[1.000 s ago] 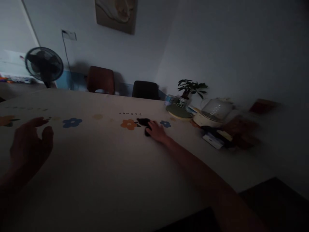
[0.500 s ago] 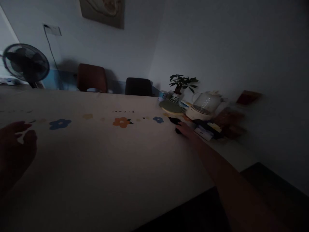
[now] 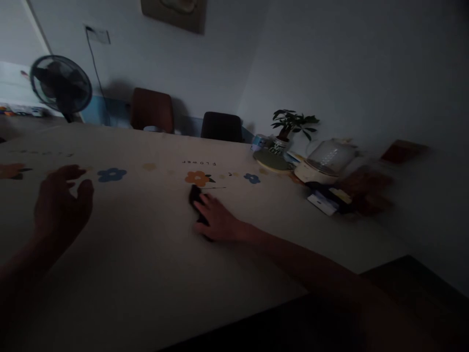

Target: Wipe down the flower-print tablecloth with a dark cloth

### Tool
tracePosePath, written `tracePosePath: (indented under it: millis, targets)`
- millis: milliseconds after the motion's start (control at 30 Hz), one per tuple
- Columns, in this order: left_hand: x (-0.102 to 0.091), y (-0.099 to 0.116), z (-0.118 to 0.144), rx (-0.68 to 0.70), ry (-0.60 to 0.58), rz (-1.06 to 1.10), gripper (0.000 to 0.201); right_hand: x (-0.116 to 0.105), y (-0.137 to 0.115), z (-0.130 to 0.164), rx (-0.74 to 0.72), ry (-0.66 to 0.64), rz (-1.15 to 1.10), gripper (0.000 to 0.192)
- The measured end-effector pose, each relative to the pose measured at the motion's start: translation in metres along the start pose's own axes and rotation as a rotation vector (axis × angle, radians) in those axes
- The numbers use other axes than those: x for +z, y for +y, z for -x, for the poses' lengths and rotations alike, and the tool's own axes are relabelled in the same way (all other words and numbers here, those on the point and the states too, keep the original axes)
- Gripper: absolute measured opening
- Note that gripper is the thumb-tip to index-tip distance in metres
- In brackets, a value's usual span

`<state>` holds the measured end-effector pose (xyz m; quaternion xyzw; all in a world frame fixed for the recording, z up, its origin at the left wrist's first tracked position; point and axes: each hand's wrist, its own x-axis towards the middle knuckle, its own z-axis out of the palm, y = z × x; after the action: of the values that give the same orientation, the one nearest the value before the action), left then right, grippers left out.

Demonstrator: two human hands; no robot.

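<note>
My right hand (image 3: 220, 220) lies low over the pale tablecloth (image 3: 146, 274), its fingers closed around a small black object (image 3: 195, 195). That object sticks out past the fingertips and below the thumb; in the dim light its kind cannot be made out. A thin dark line (image 3: 216, 187), perhaps a cord, runs along the cloth beyond the fingers. An orange printed flower (image 3: 198, 179) is just past the object. On the left, my left hand (image 3: 64, 200) hovers above the cloth with fingers curved, thumb apart and nothing in it.
At the table's right end stand a glass kettle on a white base (image 3: 317, 172), a potted plant (image 3: 287, 127), a round green mat (image 3: 273, 161) and small boxes (image 3: 322, 202). Behind the table are a brown chair (image 3: 152, 110), a black chair (image 3: 222, 127) and a fan (image 3: 60, 83).
My right hand has drawn the black object leftward and nearer across the cloth, away from the kettle. The left hand shows farther right in view, still empty; the view has turned slightly left.
</note>
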<state>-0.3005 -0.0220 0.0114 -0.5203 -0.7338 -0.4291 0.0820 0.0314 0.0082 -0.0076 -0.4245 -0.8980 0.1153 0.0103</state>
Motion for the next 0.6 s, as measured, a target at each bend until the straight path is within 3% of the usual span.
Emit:
tracePosePath:
  millis: [200, 333, 467, 600]
  targets:
    - [0.0, -0.009, -0.009, -0.078, 0.036, 0.047, 0.057, 0.026, -0.137, -0.103, -0.26, 0.066, 0.035, 0.075]
    - [-0.006, -0.014, -0.02, -0.225, 0.024, 0.059, 0.056, 0.047, -0.205, -0.17, -0.315, 0.114, 0.141, 0.075]
    - [-0.015, -0.016, -0.028, -0.292, 0.118, -0.012, 0.053, 0.053, -0.229, -0.199, -0.368, 0.066, 0.243, 0.068]
    - [-0.013, -0.02, -0.027, -0.331, 0.046, 0.006, 0.054, 0.052, -0.217, -0.185, -0.375, 0.071, 0.211, 0.06]
